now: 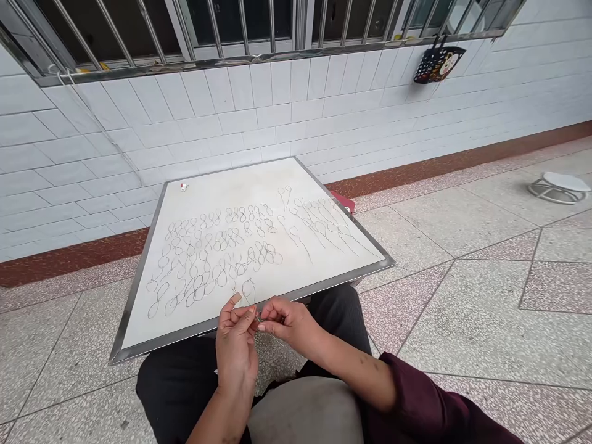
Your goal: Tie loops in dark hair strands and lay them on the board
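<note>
At the near edge of the white table (222, 185), my left hand (238, 345) pinches a thin wire between thumb and fingers. A loop of this wire (248, 291) stands up beyond my fingertips. My right hand (291, 324) pinches the same wire close beside the left, and a loose end trails below it. A tan wrap covers one left fingertip. Rows of wires twisted into figure-eight shapes (229, 237) lie across the tabletop. On its right side are several wires with a single loop and a long tail (319, 225).
A small red-and-white item (184, 187) lies at the table's far left corner. Behind stands a white tiled wall (259, 126) with a barred window (222, 31) and a hanging dotted bag (438, 65). A low round stool (559, 187) stands on the right, and something red (343, 202) shows beyond the table.
</note>
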`<state>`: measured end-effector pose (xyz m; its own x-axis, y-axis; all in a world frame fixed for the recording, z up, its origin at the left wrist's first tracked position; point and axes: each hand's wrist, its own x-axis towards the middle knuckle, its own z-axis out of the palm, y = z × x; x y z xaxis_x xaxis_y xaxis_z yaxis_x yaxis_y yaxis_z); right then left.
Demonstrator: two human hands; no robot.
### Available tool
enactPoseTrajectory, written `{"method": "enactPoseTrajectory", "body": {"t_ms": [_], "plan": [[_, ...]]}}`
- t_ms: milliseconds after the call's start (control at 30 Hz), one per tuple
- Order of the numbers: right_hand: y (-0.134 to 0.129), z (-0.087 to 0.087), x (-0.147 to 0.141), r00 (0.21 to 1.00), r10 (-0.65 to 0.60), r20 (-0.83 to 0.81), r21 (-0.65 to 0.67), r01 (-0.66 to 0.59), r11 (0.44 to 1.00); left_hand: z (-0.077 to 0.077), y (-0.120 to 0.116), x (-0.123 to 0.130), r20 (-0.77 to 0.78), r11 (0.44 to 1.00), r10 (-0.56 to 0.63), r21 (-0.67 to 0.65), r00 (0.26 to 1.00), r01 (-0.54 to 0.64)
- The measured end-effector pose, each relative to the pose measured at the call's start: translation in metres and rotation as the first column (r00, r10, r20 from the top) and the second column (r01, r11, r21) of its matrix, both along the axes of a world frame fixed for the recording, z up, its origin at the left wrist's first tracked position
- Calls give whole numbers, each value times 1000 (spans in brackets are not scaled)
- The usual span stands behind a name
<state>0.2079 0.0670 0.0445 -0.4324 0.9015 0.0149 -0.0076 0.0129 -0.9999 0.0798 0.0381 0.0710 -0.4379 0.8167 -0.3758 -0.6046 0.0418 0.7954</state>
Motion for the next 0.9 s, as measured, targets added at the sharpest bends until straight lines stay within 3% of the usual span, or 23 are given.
{"method": "enactPoseTrajectory", "body": {"t_ms": [267,500,900], "plan": [[-7,-13,-12,998,25,-58,-99,-30,995,-4,5,-2,47,998,57,-22,997,-56],[-8,-19,-15,990,-103,95,229,79,970,-4,6,-4,80,997,67,-50,995,-63],[-9,-26,-18,892,-182,414,432,-16,902,-13,16,-14,49,986,168,-15,985,-167]]}}
